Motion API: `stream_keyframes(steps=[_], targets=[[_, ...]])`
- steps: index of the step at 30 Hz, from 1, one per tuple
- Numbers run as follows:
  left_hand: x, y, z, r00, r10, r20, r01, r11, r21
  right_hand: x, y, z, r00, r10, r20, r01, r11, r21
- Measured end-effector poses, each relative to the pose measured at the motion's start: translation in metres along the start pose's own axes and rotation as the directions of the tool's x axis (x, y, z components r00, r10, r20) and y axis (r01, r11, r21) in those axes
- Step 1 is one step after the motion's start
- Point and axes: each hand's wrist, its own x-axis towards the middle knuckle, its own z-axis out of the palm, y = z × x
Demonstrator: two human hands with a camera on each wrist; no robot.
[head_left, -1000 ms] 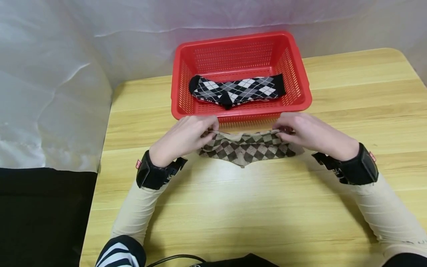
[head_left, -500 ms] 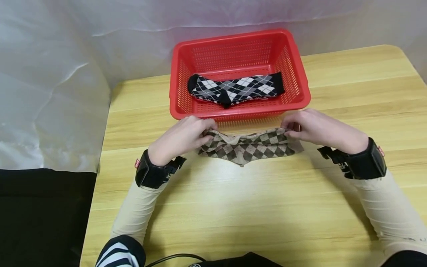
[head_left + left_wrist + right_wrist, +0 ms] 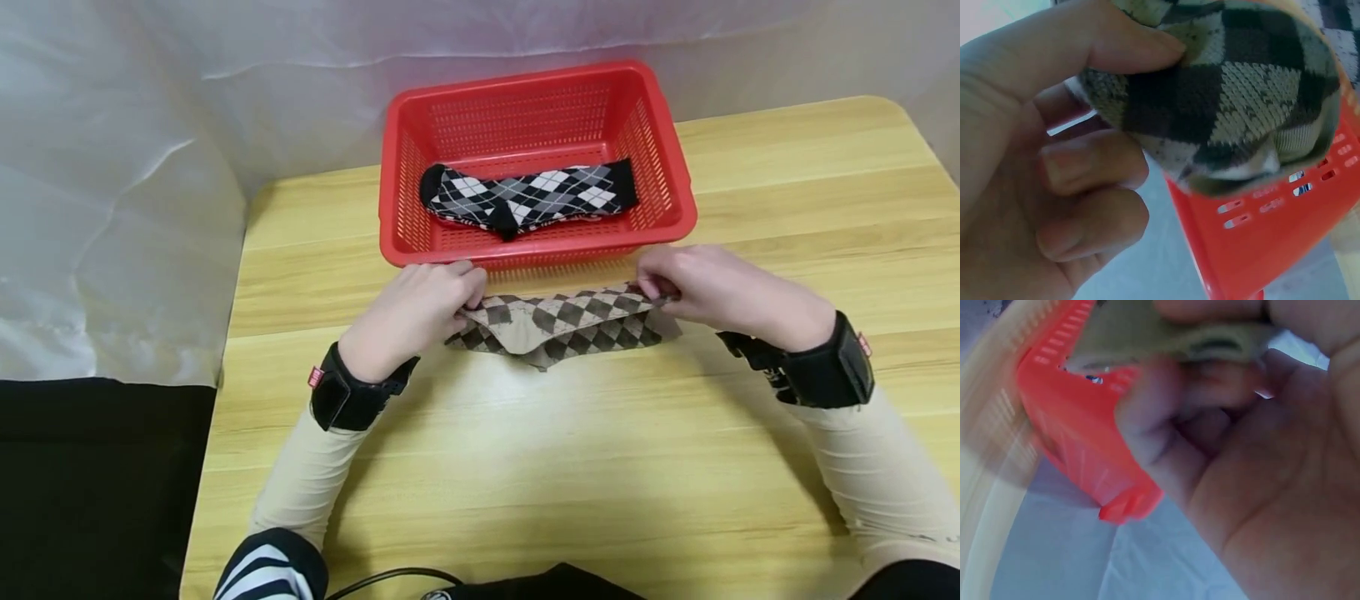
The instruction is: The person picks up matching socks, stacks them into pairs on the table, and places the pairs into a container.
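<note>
My left hand point(image 3: 416, 312) pinches the left end of the brown checked sock point(image 3: 562, 321), thumb and curled fingers point(image 3: 1094, 165) closed on the knit. My right hand point(image 3: 712, 287) pinches its right end the same way. The sock hangs stretched between both hands, just above the table point(image 3: 570, 467). At 12 o'clock, just beyond the sock, stands the red basket point(image 3: 397, 217), holding a black checked sock point(image 3: 528, 196).

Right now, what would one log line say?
left hand: pinches brown sock | right hand: pinches same sock | basket: holds black sock
</note>
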Motion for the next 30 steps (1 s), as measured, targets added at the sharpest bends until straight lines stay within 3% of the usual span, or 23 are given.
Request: stream_keyframes(steps=[4, 11, 14, 17, 21, 23, 28, 30], targets=[[0.003, 0.005, 0.012, 1.000, -0.004, -0.006, 0.005, 0.995, 0.103, 0.003, -0.002, 0.010, 1.000, -0.016, -0.007, 0.015, 0.995, -0.101], [0.012, 0.021, 0.041, 0.998, 0.063, -0.018, -0.057, 0.970, 0.237, 0.006, -0.001, 0.022, 0.996, 0.087, -0.024, -0.090, 0.956, -0.281], [0.014, 0.025, 0.050, 0.999, 0.039, 0.032, -0.046, 0.962, 0.267, 0.006, 0.001, 0.025, 0.994, 0.112, -0.013, -0.111, 0.951, -0.289], [0.016, 0.028, 0.056, 0.995, -0.028, 0.093, 0.002, 0.963, 0.269, 0.007, 0.002, 0.028, 0.988, 0.148, 0.047, -0.131, 0.956, -0.261], [0.015, 0.028, 0.059, 0.978, -0.116, 0.171, 0.066, 0.960, 0.271, 0.007, 0.003, 0.031, 0.966, 0.209, 0.154, -0.173, 0.961, -0.215], [0.016, 0.026, 0.060, 0.959, -0.158, 0.235, 0.090, 0.958, 0.273, 0.006, 0.003, 0.032, 0.953, 0.234, 0.191, -0.196, 0.961, -0.196], [0.017, 0.015, 0.052, 0.915, -0.154, 0.374, 0.092, 0.980, 0.178, 0.003, 0.004, 0.033, 0.937, 0.244, 0.251, -0.209, 0.965, -0.159], [0.017, 0.008, 0.046, 0.911, -0.126, 0.393, 0.094, 0.991, 0.099, 0.003, 0.004, 0.033, 0.929, 0.241, 0.281, -0.206, 0.967, -0.148]])
